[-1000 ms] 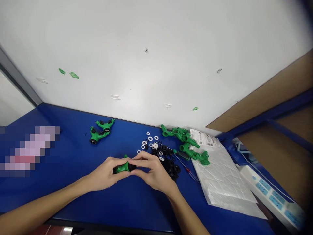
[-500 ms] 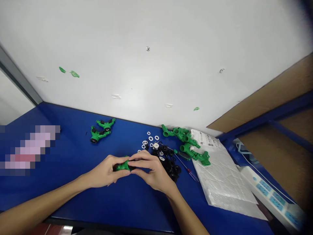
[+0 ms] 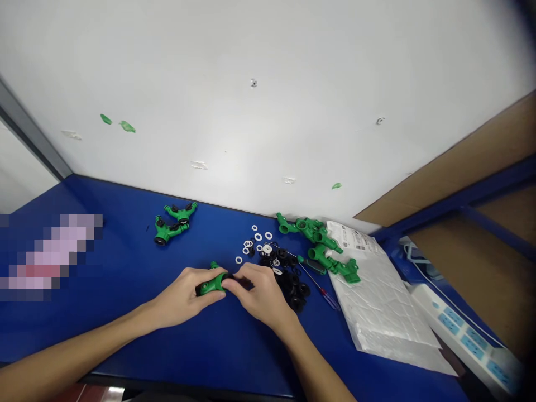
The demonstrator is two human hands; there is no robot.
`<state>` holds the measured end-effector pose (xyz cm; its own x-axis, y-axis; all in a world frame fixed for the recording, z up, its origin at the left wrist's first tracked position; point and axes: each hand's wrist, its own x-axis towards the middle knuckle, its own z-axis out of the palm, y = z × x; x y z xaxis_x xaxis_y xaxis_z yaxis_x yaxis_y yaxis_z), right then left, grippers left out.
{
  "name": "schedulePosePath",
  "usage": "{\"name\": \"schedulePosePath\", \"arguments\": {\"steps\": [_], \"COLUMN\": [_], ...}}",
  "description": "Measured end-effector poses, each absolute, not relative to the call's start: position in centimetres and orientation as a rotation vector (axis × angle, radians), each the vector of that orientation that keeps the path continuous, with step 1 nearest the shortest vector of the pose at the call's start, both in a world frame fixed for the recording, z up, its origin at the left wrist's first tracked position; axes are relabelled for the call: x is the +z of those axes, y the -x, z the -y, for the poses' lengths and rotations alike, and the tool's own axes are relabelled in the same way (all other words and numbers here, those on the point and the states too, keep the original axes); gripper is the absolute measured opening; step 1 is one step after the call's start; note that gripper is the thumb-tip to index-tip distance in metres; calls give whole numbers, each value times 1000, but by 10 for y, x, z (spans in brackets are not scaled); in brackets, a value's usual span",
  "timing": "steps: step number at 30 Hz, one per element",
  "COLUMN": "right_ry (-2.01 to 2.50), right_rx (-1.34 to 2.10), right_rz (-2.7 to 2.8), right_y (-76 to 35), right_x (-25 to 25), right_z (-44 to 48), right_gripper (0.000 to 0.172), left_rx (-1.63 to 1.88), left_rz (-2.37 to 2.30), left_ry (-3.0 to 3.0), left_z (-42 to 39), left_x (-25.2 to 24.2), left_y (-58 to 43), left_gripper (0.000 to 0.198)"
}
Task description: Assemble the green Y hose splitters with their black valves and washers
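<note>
In the head view, my left hand is closed around a green plastic Y-shaped hose splitter, thumb below and fingers above. My right hand pinches a black fitting at the splitter's right end, between thumb and curled fingers. How far the black piece sits on the green end is hidden by the fingertips. Just right of my hands lie a pile of black fittings and scattered white washers.
Two green splitters with black parts stand at the back left of the blue table. Several bare green splitters lie back right, beside a screwdriver, a green-black handled tool, a white padded bag and a power strip.
My right fingers have curled in and shifted slightly right and down, uncovering more of the green splitter and its black end. My left hand keeps its hold.
</note>
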<state>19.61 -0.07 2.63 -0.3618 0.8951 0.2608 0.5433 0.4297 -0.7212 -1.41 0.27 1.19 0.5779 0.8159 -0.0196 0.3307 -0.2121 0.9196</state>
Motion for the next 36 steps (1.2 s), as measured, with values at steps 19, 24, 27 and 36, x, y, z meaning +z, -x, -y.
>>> {"name": "schedulePosePath", "arguments": {"steps": [19, 24, 27, 36], "right_ry": [1179, 1178, 1194, 1153], "right_rx": [800, 709, 725, 733], "right_rz": [2078, 2057, 2079, 2081], "right_y": [-192, -194, -194, -191], "right_x": [24, 24, 25, 22], "right_z": [4, 5, 5, 5], "right_gripper": [23, 22, 22, 19], "left_rx": [650, 660, 655, 637], "left_rz": [-942, -946, -955, -920], "left_ry": [-1901, -1915, -1910, -1895], "left_z": [-2, -2, -2, -2], "left_x": [9, 6, 6, 9], "left_y": [13, 14, 15, 13], "left_gripper": [40, 41, 41, 39]}}
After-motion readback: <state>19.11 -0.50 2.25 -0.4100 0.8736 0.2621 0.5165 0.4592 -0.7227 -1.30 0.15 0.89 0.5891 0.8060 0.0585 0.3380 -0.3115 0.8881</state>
